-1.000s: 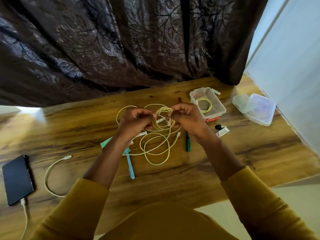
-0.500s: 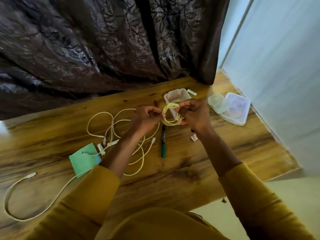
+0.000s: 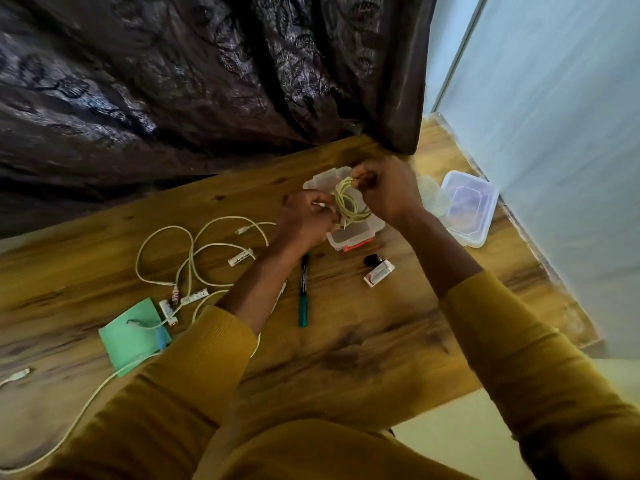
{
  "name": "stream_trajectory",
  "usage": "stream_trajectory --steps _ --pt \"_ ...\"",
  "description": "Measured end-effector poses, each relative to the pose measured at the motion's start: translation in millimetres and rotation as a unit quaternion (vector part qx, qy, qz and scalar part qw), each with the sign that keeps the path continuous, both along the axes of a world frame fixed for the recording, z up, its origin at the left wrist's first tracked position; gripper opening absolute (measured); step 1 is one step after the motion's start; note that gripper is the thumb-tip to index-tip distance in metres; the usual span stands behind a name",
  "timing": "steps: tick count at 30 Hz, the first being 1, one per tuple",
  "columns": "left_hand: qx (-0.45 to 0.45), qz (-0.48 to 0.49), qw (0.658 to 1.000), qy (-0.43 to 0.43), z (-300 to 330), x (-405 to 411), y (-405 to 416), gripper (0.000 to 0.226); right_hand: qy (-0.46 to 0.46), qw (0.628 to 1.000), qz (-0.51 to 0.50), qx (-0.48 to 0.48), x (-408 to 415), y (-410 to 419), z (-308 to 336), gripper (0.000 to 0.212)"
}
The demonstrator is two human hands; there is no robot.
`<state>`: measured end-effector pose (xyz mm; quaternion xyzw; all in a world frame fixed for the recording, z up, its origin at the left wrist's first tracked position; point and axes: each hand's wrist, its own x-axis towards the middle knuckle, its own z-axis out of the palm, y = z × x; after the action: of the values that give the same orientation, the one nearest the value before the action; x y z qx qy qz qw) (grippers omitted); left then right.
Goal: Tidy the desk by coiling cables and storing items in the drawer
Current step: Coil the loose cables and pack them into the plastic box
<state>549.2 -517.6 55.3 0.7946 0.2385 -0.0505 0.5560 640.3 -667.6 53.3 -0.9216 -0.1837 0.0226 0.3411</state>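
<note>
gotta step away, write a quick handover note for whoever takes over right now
Left hand and right hand both grip the yellow coiled cable, held just above the open clear box.
Done: that one cable is wound into a coil.
Left: set the coil down, then coil the loose white cables tangled at desk centre and the long white cable at the near left edge.
Also unstored: green marker, green note pad, small white adapter, and lidded container at far right.
No drawer is in view.
</note>
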Motion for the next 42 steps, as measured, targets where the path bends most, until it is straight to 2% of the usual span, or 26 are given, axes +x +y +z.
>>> stream_trajectory --steps 3,5,7,9,14,24,28,36,42 --pt "0.022 0.003 1.0 0.008 -9 4 3 0.02 -0.004 0.998 0.027 -0.064 9 6 -5 0.025" --pt "0.091 -0.01 0.996 0.0 -15 2 7 0.019 -0.02 0.992 0.053 -0.109 9 10 -12 0.027" --pt "0.182 -0.036 0.982 -0.018 -19 -1 9 0.033 -0.018 0.989 0.061 -0.134 8 13 -18 0.025" --pt "0.258 -0.062 0.963 -0.039 -19 -5 7 0.036 -0.006 0.987 0.061 -0.151 4 14 -22 0.024" --pt "0.337 -0.108 0.933 -0.064 -23 -11 4 0.032 -0.029 0.978 0.073 -0.193 -1 16 -22 0.021" --pt "0.366 -0.139 0.918 -0.068 -31 -12 2 0.023 -0.083 0.963 0.077 -0.246 -13 21 -26 0.016" --pt "0.33 -0.144 0.929 -0.088 -28 -16 5 0.022 -0.083 0.962 0.076 -0.249 -15 20 -22 0.019" --pt "0.262 -0.073 0.953 -0.137 -21 -60 29 0.021 -0.118 0.98 0.05 -0.155 -44 35 5 0.035" --pt "0.271 -0.006 0.956 -0.113 -19 -121 64 0.02 -0.106 0.99 0.069 -0.069 -98 66 10 0.021"
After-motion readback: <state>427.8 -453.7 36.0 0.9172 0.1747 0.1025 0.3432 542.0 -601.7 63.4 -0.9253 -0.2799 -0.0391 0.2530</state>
